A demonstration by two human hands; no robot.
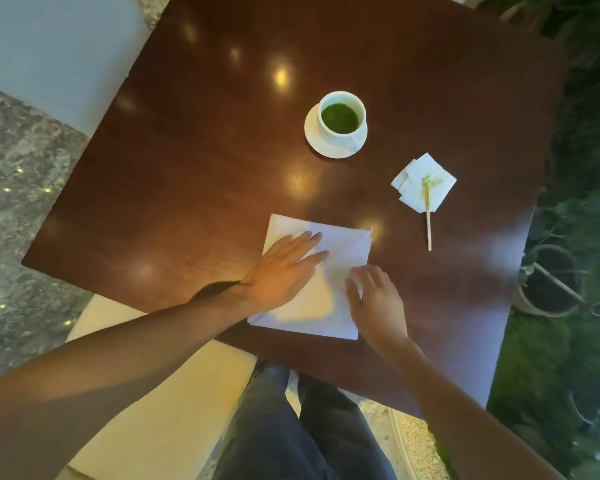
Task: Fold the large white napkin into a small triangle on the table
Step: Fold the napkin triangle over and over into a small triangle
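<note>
Left hand [282, 271] lies flat with straight fingers on the large white napkin [329, 306], pressing it to the table [194, 140] at lower centre of the frame, while the right hand [374, 299] curls its fingers onto the napkin's right side; whether it pinches a layer I cannot tell. Judging by its shape, the napkin is still a broad four-sided sheet with a faint diagonal crease, so folding looks barely begun and the small triangle remains to be made.

Dark glossy wooden table [222, 133] — grey marble floor [21, 188], greenery [575, 341] alongside.
</note>
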